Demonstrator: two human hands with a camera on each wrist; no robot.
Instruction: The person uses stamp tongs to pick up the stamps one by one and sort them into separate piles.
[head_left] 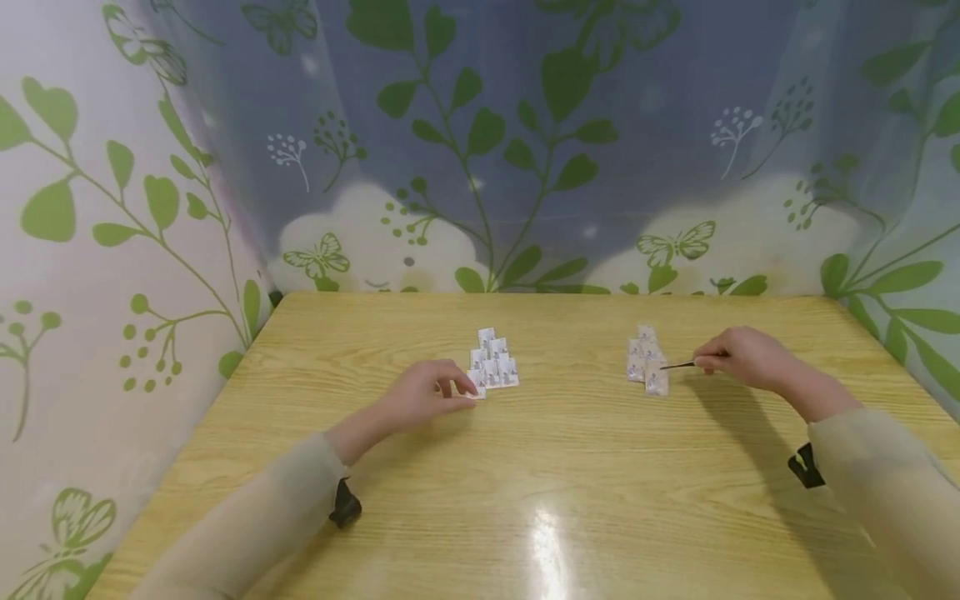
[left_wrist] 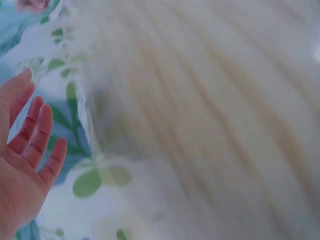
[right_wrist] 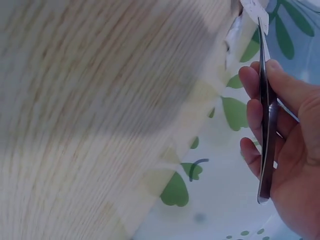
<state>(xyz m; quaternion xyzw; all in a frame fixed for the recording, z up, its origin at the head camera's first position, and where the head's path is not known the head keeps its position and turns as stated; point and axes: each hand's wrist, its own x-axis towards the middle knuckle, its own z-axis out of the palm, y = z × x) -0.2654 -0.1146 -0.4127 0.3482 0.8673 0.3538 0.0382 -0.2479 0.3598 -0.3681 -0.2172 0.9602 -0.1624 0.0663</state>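
Small white printed squares (head_left: 491,371) lie in a loose overlapping cluster left of the table's middle. My left hand (head_left: 427,394) is beside this cluster, its fingertips at the nearest square; whether they touch it I cannot tell. In the left wrist view, the left hand's fingers (left_wrist: 37,135) are spread and slightly bent. A second cluster of similar squares (head_left: 641,350) lies to the right. Between thumb and fingers, my right hand (head_left: 742,357) grips metal tweezers (right_wrist: 267,135). Their tips are at a white square (right_wrist: 256,12) of the right cluster; whether they pinch it is unclear.
Both clusters rest on a light wood-grain table (head_left: 570,467). Behind it and along the sides hangs a curtain (head_left: 525,208) with leaves and butterflies. Black straps (head_left: 345,504) show at both wrists. A bright reflection falls on the table's near part.
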